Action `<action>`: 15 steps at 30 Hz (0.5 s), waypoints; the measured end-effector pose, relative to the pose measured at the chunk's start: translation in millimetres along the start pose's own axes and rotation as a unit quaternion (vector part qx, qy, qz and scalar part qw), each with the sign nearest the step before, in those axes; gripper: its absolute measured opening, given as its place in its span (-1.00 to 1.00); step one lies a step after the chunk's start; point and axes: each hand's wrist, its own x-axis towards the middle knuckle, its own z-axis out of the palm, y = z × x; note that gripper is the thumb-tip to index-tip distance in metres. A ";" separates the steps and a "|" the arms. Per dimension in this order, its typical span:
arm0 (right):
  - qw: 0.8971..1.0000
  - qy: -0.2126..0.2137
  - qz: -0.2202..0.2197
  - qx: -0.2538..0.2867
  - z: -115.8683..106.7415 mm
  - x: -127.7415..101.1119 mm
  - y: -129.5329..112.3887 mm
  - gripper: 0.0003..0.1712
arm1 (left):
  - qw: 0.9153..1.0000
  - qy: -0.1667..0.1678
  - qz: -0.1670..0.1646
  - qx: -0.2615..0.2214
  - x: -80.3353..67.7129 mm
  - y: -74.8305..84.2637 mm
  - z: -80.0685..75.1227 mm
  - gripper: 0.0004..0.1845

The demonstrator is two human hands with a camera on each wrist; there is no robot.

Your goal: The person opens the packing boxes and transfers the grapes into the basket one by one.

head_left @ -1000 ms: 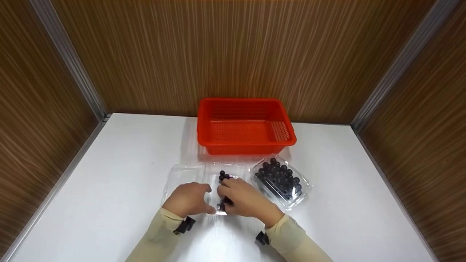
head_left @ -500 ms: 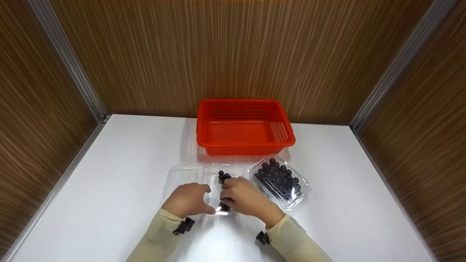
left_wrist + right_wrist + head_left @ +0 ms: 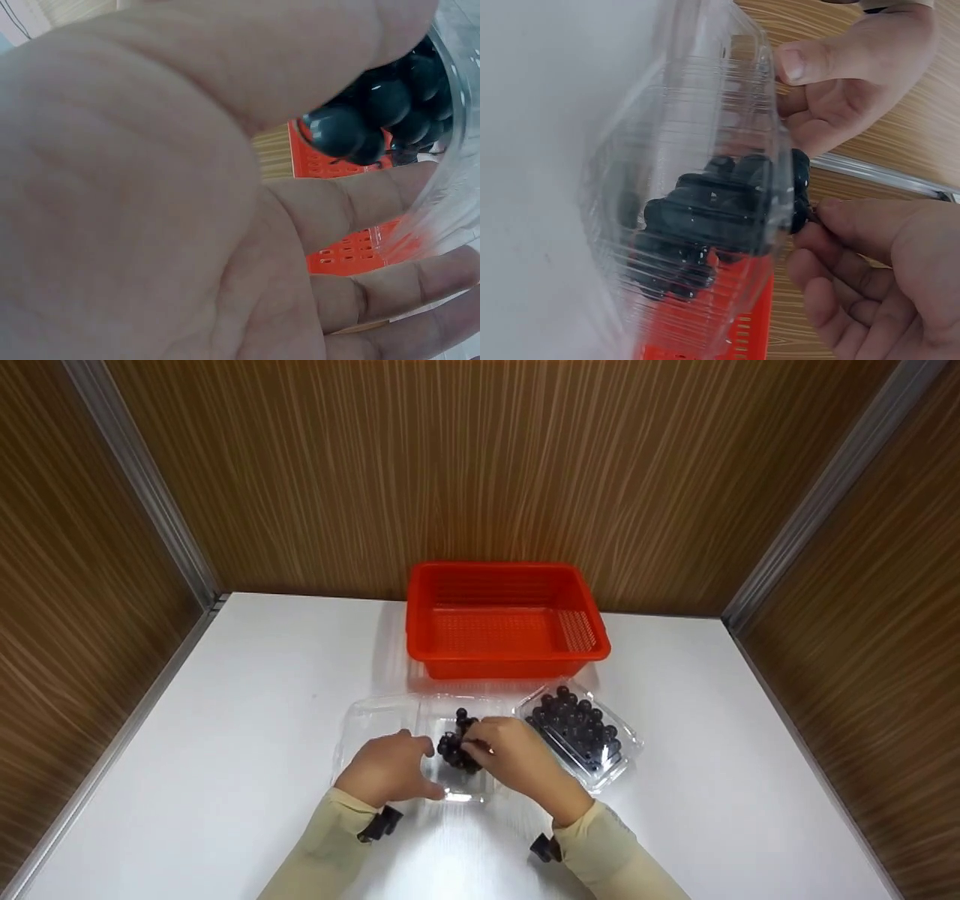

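Note:
An open clear plastic box [image 3: 375, 721] lies on the white table [image 3: 225, 750] in front of me. My left hand [image 3: 386, 769] grips its near rim, thumb over the edge [image 3: 802, 64]. My right hand [image 3: 517, 754] pinches a cluster of dark round berries [image 3: 456, 750] and holds it over the box's right half. In the right wrist view the cluster [image 3: 727, 202] shows through the clear box wall [image 3: 667, 135], with my right fingers [image 3: 862, 247] at its stem end. The left wrist view is mostly palm, with berries [image 3: 375, 105] beyond it.
A second clear box [image 3: 585, 731], closed and full of dark berries, sits just right of my right hand. A red perforated basket [image 3: 495, 568] stands behind both boxes against the wooden wall. Wood panels enclose the table on three sides.
My right hand has moved from the near end of the open box toward its middle, and the berry cluster now shows at its fingertips. The left hand has stayed on the box.

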 end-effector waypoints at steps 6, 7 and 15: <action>0.997 0.026 0.046 0.062 -3.8 -1.2 0.0 -0.91 | 1.000 0.010 -0.003 -0.001 0.2 -0.1 1.0 -0.42; 0.996 0.031 0.053 0.071 -4.5 -1.3 0.1 -0.90 | 1.000 0.010 -0.004 0.001 -0.1 0.4 0.7 -0.41; 0.992 0.066 0.063 0.083 -9.2 0.0 1.5 -0.89 | 1.000 0.010 -0.005 0.004 -0.2 1.6 -1.9 -0.40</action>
